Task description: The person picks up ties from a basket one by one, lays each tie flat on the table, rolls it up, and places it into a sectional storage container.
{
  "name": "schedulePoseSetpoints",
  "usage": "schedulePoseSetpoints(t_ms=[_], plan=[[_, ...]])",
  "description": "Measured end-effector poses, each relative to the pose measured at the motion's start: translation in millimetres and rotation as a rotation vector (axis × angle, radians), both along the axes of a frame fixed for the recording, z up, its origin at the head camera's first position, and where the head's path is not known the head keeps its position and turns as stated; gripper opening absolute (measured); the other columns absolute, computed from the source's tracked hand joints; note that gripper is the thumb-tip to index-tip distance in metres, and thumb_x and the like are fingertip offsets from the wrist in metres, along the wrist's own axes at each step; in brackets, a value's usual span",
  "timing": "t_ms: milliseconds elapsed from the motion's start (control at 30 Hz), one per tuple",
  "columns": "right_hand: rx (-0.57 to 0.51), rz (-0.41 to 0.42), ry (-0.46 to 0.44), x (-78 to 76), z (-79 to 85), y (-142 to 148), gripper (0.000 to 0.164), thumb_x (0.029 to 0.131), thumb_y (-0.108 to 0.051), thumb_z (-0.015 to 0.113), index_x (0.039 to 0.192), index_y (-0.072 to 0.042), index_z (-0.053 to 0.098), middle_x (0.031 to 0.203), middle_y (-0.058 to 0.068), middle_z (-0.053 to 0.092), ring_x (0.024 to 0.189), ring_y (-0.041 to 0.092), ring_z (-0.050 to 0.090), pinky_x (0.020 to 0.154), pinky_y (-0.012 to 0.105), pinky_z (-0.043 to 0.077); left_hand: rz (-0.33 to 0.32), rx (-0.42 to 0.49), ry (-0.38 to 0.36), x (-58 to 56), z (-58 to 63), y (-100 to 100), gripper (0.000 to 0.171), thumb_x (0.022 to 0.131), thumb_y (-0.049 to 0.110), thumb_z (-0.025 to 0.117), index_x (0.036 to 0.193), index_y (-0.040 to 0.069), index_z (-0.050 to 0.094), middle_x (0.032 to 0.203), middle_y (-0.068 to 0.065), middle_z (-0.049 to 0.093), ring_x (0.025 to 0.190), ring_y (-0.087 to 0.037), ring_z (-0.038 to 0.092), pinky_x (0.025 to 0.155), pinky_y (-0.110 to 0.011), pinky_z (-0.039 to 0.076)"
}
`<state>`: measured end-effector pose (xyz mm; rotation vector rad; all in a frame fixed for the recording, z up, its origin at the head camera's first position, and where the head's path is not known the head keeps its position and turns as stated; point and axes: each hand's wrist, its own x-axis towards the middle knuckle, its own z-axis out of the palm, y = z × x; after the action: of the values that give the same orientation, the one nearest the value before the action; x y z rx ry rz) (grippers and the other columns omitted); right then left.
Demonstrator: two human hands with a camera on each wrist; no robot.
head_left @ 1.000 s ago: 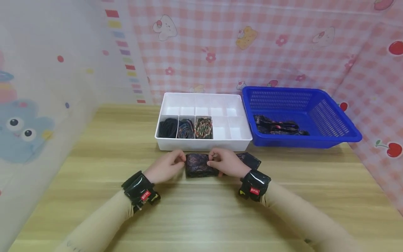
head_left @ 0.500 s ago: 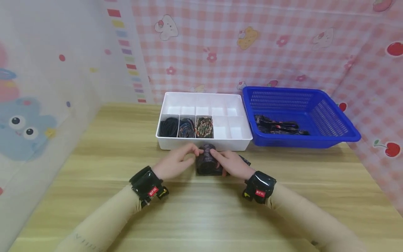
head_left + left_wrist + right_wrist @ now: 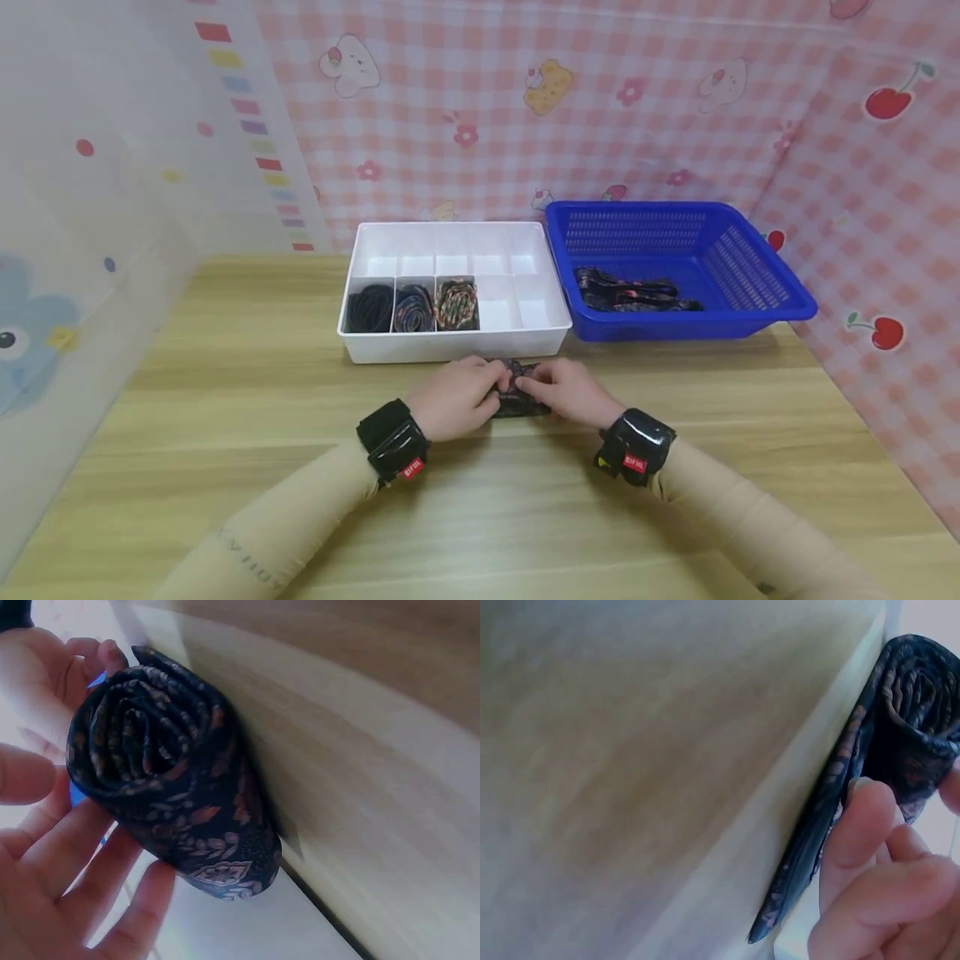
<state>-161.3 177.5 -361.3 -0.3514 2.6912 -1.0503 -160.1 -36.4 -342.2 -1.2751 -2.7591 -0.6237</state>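
Note:
A dark necktie (image 3: 517, 407) with a floral print lies between my hands on the table, in front of the white box. Most of it is wound into a coil, whose spiral end (image 3: 135, 742) shows in the left wrist view. In the right wrist view, a short flat length (image 3: 799, 874) of the tie runs out from under the coil. My left hand (image 3: 459, 400) holds the coil from the left, fingers along its side and thumb at its near end. My right hand (image 3: 573, 393) holds it from the right, fingers bent beside the flat length.
The white divided box (image 3: 457, 346) stands behind my hands, with rolled ties such as a black one (image 3: 371, 308) in three front-row compartments. A blue basket (image 3: 697, 329) to its right holds folded dark ties (image 3: 630, 292). Patterned cloth hangs behind.
The coil has rolled rightward along the tie, and the flat length on the right has become shorter. My left hand has followed it and come closer to my right hand. The head view has shifted.

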Motion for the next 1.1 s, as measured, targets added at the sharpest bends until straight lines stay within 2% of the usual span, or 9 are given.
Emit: schedulePoseSetpoints(t_ms=[67,167,233,467,667,800,967,1033,1100], plan=[[0.021,0.021,0.036,-1.5,0.5,-1.1,0.033,0.093,-0.035,0.063,0.070,-0.012,0.064,0.059,-0.003,0.054,0.048,0.013,0.055,0.047,0.029,0.045,0.014,0.025,0.006,-4.0,0.1,0.5,0.003,0.093,0.016,0.059,0.095,0.014,0.059,0.084,0.003,0.058,0.080,-0.014,0.053,0.072,-0.031,0.046],[0.040,0.047,0.056,-2.2,1.6,-5.9,0.030,0.091,-0.035,0.065,0.072,-0.013,0.066,0.059,-0.005,0.055,0.049,0.012,0.055,0.049,0.029,0.044,0.039,0.058,0.008,-12.0,-1.0,-1.4,0.012,0.090,0.016,0.064,0.101,0.010,0.061,0.092,-0.002,0.062,0.090,-0.019,0.058,0.082,-0.035,0.046],[0.047,0.068,0.072,-1.6,0.8,-9.4,0.027,0.091,-0.035,0.066,0.074,-0.013,0.068,0.061,-0.006,0.056,0.052,0.011,0.054,0.050,0.028,0.044,0.063,0.036,-0.011,-16.1,-3.4,-4.3,0.022,0.089,0.018,0.065,0.108,0.008,0.061,0.101,-0.005,0.064,0.096,-0.022,0.059,0.086,-0.036,0.046],[0.032,0.127,0.162,1.7,-3.6,-20.5,0.018,0.088,-0.027,0.070,0.083,-0.010,0.072,0.074,-0.007,0.065,0.064,0.009,0.053,0.059,0.027,0.045,0.136,-0.095,-0.220,-16.0,-8.8,-13.3,0.050,0.090,0.031,0.056,0.131,0.004,0.053,0.115,-0.012,0.064,0.099,-0.025,0.061,0.084,-0.038,0.049],[0.037,0.161,0.170,1.4,-3.2,-26.2,0.015,0.086,-0.027,0.072,0.086,-0.013,0.072,0.074,-0.008,0.065,0.065,0.007,0.055,0.061,0.027,0.046,0.144,-0.111,-0.285,-13.8,-2.0,-13.8,0.070,0.084,0.036,0.065,0.142,0.004,0.044,0.124,-0.017,0.061,0.107,-0.031,0.059,0.090,-0.043,0.048],[0.023,0.143,0.226,4.2,0.6,-28.4,0.024,0.079,-0.029,0.079,0.092,-0.011,0.069,0.079,-0.004,0.063,0.071,0.012,0.056,0.064,0.029,0.048,0.106,-0.099,-0.250,-11.8,0.8,-15.9,0.076,0.077,0.036,0.069,0.141,0.003,0.044,0.121,-0.014,0.064,0.104,-0.027,0.060,0.093,-0.042,0.043],[0.055,0.092,0.373,4.0,5.6,-25.5,0.063,0.072,-0.037,0.084,0.123,-0.010,0.059,0.119,0.009,0.057,0.108,0.026,0.055,0.090,0.046,0.046,0.089,-0.099,-0.210,-3.9,7.2,-22.2,0.088,0.071,0.026,0.075,0.148,0.008,0.036,0.130,-0.010,0.060,0.106,-0.025,0.059,0.090,-0.039,0.045],[0.074,0.118,0.398,2.5,8.3,-23.5,0.063,0.074,-0.036,0.082,0.127,-0.011,0.059,0.124,0.009,0.058,0.112,0.027,0.055,0.092,0.048,0.046,0.086,-0.127,-0.191,1.0,11.6,-24.4,0.089,0.070,0.023,0.076,0.149,0.010,0.036,0.131,-0.009,0.058,0.105,-0.024,0.059,0.086,-0.038,0.048],[0.096,0.162,0.393,1.0,9.6,-21.8,0.049,0.078,-0.031,0.079,0.121,-0.011,0.065,0.113,0.004,0.065,0.102,0.022,0.060,0.087,0.043,0.048,0.063,-0.166,-0.154,4.5,13.8,-26.4,0.082,0.071,0.020,0.076,0.145,0.013,0.043,0.127,-0.005,0.059,0.103,-0.023,0.058,0.083,-0.037,0.048]])
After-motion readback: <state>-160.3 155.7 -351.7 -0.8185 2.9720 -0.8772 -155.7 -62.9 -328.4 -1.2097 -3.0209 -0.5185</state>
